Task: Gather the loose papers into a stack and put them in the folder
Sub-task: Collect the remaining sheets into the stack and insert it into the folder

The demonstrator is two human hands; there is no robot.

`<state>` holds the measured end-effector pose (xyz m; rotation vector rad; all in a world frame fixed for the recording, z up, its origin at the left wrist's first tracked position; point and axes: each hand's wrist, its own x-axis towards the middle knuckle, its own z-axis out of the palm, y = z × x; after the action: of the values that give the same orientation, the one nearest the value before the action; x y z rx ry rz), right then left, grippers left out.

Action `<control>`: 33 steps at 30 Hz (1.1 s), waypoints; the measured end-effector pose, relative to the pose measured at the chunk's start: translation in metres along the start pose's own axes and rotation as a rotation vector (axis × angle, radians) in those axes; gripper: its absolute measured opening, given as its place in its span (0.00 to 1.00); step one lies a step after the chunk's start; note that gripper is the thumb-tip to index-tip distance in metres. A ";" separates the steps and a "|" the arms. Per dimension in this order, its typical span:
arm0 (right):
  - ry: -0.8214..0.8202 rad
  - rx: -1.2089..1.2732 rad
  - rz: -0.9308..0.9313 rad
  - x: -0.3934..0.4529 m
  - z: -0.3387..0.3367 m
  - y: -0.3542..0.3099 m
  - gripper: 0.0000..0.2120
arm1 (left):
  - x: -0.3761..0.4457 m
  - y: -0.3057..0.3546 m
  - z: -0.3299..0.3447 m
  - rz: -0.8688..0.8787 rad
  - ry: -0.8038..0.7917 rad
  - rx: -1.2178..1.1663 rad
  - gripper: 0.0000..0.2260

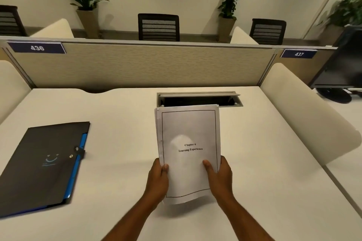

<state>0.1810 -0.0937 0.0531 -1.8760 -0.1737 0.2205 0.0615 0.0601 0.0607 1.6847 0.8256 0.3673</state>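
A stack of white papers (189, 133) is held above the middle of the desk, its top sheet printed "Chapter 6 Learning Experience" inside a thin border. My left hand (157, 179) grips the stack's lower left edge, thumb on top. My right hand (220, 176) grips the lower right edge the same way. The sheets' left edges sit slightly uneven. A black folder (39, 164) with a blue inner edge and a snap strap lies closed and flat on the desk at the left, apart from both hands.
The white desk (264, 152) has an open cable hatch (199, 99) just behind the papers. A beige partition (137, 64) closes the back. Cream side dividers stand at left and right (305, 107). A dark monitor (340, 64) is on the neighbouring desk.
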 end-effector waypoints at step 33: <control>-0.427 0.010 0.002 0.091 -0.114 0.036 0.13 | -0.005 0.020 0.110 -0.082 0.303 0.125 0.06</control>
<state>0.2966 -0.1889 0.0478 -1.7989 -0.4604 0.6220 0.1345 -0.0245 0.0493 1.7281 1.1578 0.5318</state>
